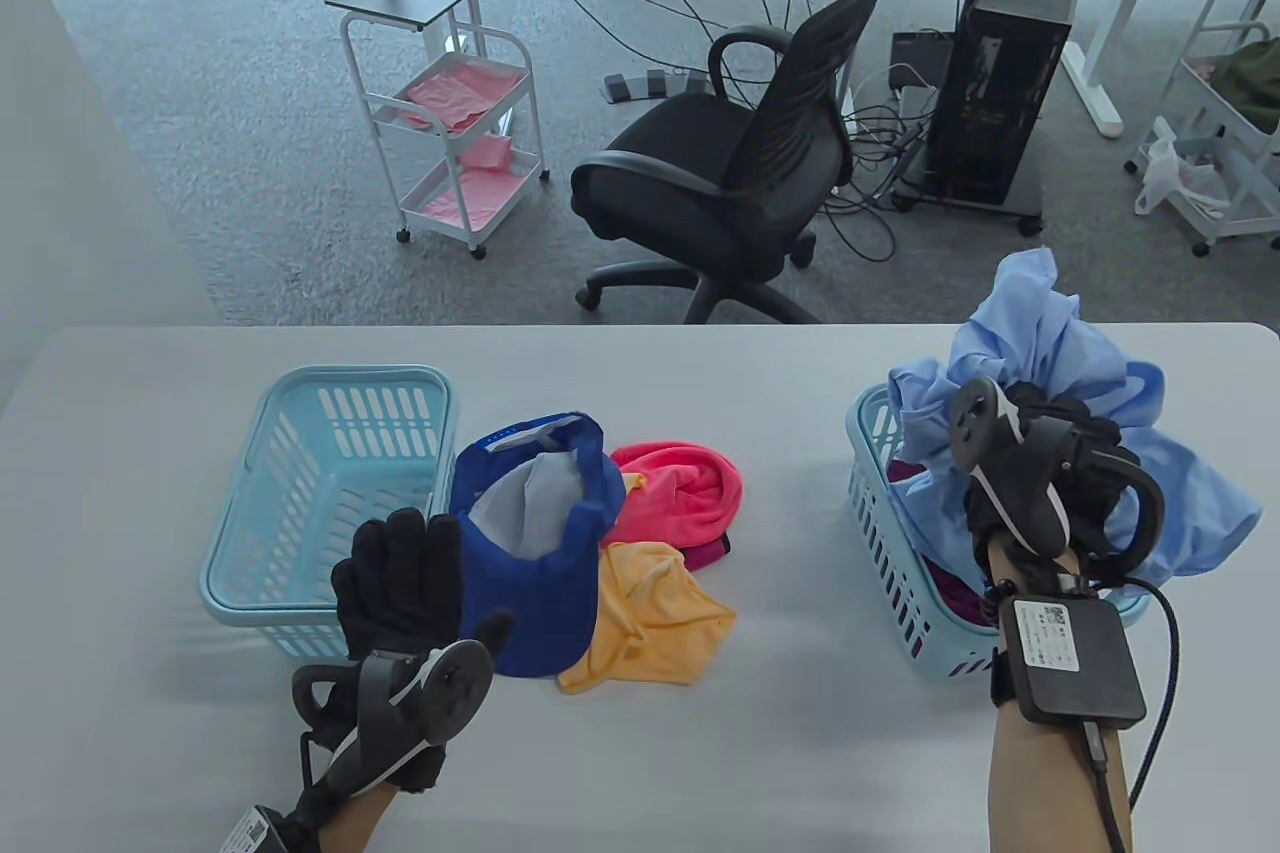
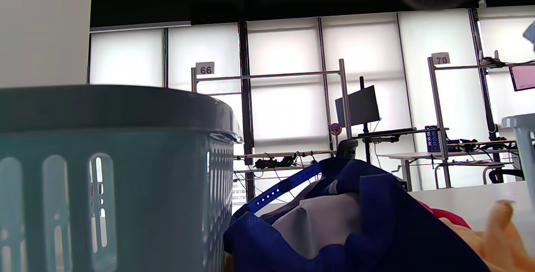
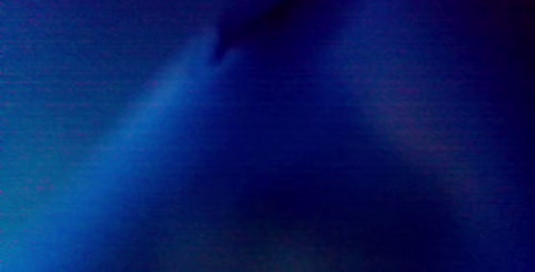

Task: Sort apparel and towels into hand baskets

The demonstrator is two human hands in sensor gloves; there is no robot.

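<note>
- Light-blue fabric, a shirt-like garment (image 1: 1080, 383), bulges high out of the right basket (image 1: 880, 503) and spills over its far and right rim; only part of it sits inside. If the grip lets go now, the overhanging cloth could slide out onto the worktop (image 1: 800, 743).
- The right hand (image 1: 1050, 483) is buried in that garment, and the table view shows mostly the tracker on its back; whether the fingers are curled round the cloth or pressing flat, I cannot tell. The right wrist view is nothing but blurred blue, so it settles nothing.
- Pushing down hard on one side could tip or skid the light plastic basket, which stands near the worktop's right edge. Dark red or purple cloth already lies underneath, so the room left looks scant.
- The left hand (image 1: 400, 573) hovers with fingers spread and straight, holding nothing, just beside the blue cap (image 1: 540, 533) and in front of the left basket (image 1: 330, 493), which looks empty.
- The cap overlaps the orange cloth (image 1: 650, 623), and the pink towel (image 1: 680, 493) touches both. A careless grab at the cap could drag a neighbour along and land it in the wrong basket.
- The cap's strap (image 2: 284, 186) sticks up, as the left wrist view shows; it could snag on the basket's slotted wall.
</note>
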